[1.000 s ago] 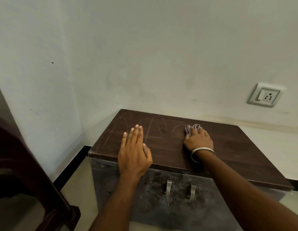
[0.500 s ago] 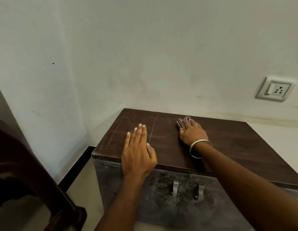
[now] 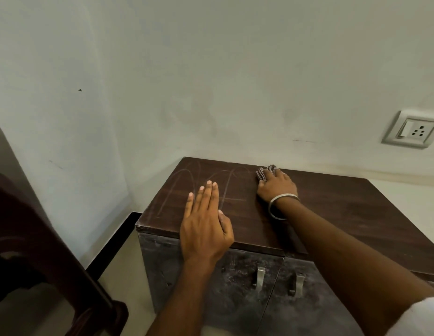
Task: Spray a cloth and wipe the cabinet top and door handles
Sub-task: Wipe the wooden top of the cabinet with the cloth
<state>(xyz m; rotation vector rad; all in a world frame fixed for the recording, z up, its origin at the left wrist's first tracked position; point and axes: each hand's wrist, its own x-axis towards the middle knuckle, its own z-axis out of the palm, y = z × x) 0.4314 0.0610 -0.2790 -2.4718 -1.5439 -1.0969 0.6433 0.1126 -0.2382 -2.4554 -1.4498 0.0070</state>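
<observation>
The left hand (image 3: pixel 205 227) lies flat on the dark wooden cabinet top (image 3: pixel 332 214), near its front edge, with the fingers straight and held together, pointing toward the wall, and nothing in its grip. The right hand (image 3: pixel 276 186) reaches farther back, close to the rear edge of the top, and presses down on a small checked cloth (image 3: pixel 264 171). Only a bunched corner of the cloth shows beyond the fingertips, so it is hard to say whether the fingers curl round it or simply lie over it; they look fairly flat. A metal bangle (image 3: pixel 281 204) sits on the right wrist. Faint curved streaks (image 3: pixel 187 180) mark the left part of the top, between the two hands and toward the corner of the room. Below the top, the two grey cabinet doors (image 3: pixel 235 299) are closed, and their two metal door handles (image 3: pixel 259 277) hang side by side at the seam, well apart from both hands. A wall socket (image 3: pixel 411 129) is fixed to the wall at the right, and dark wooden furniture (image 3: pixel 41 251) stands at the left.
</observation>
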